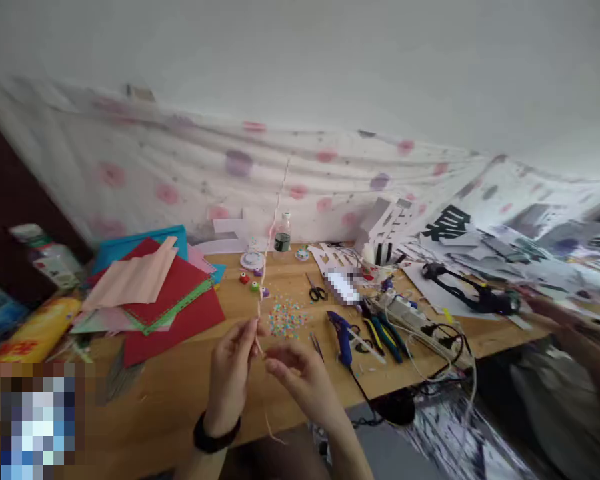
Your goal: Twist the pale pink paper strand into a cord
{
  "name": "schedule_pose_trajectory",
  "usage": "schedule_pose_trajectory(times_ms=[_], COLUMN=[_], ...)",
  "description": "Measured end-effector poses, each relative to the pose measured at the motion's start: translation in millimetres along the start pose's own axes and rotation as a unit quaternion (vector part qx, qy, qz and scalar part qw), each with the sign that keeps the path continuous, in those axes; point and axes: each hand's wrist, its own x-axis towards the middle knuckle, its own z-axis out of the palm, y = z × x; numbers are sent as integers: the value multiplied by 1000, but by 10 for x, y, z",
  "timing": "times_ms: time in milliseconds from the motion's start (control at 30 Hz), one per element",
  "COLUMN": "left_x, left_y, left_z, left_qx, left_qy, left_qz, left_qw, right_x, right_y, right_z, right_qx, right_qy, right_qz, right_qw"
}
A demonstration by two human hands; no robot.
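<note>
Currently both hands work a thin pale pink paper strip [269,250] that runs up from them in front of the spotted cloth backdrop [180,173]. Left hand [230,373] has fingers pressed together, pinching the strip's lower part; right hand [300,377] sits just beside it, fingers curled loosely, grip unclear from blur. Looks like the strip is being fed or twisted between the hands. Next move likely needs a steady pinch and slow pull, since the strip is flimsy.

Around on the wooden surface [170,400]: stack of red, teal and pink paper sheets [155,287] to the left, scatter of small coloured confetti bits [286,319] just beyond the hands, black-handled scissors [316,291], blue glue gun [341,330], small clear bottle with dark label [283,235]. Another person's arm [580,333] at far right, well apart. Cables [445,340] near the right side could snag.
</note>
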Motion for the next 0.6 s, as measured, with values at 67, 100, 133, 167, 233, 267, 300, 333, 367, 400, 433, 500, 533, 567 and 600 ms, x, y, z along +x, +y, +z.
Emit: schedule_pose_trajectory(times_ms=[67, 100, 133, 167, 233, 267, 300, 333, 367, 400, 433, 500, 533, 567, 600], left_x=[63, 87, 104, 114, 109, 97, 80, 62, 46, 33, 27, 37, 53, 73, 96], left_y=[-148, -219, -283, -341, -426, -454, -471, -479, -481, -478, -472, -460, -455, -453, -454], left_z=[-101, -160, -225, -296, -439, -502, -554, -594, -620, -635, -640, -634, -629, -624, -619], left_qx=[11, 20, 30, 43, 73, 91, 110, 131, 152, 173, 193, 227, 242, 254, 264], left_qy=[30, 45, 58, 73, 95, 99, 99, 95, 87, 78, 67, 47, 39, 31, 23], left_qz=[-11, -16, -19, -22, -23, -19, -14, -7, 0, 7, 15, 31, 40, 49, 58], left_qw=[999, 999, 998, 996, 993, 991, 989, 987, 985, 982, 979, 972, 969, 965, 962], right_x=[33, 54, 81, 117, 215, 277, 347, 420, 493, 563, 626, 719, 748, 766, 775], right_y=[168, 246, 318, 380, 468, 492, 503, 504, 496, 484, 468, 437, 423, 410, 399], right_z=[178, 263, 345, 421, 544, 590, 626, 652, 668, 678, 682, 677, 671, 665, 661], right_qx=[-1, 0, 2, 5, 9, 12, 15, 19, 24, 27, 30, 28, 25, 22, 19], right_qy=[-36, -46, -52, -53, -32, -16, 2, 18, 32, 43, 54, 75, 84, 91, 97], right_qz=[24, 33, 41, 47, 52, 52, 49, 46, 43, 40, 37, 31, 28, 24, 21], right_qw=[999, 998, 998, 997, 998, 998, 999, 999, 998, 998, 997, 996, 996, 995, 995])
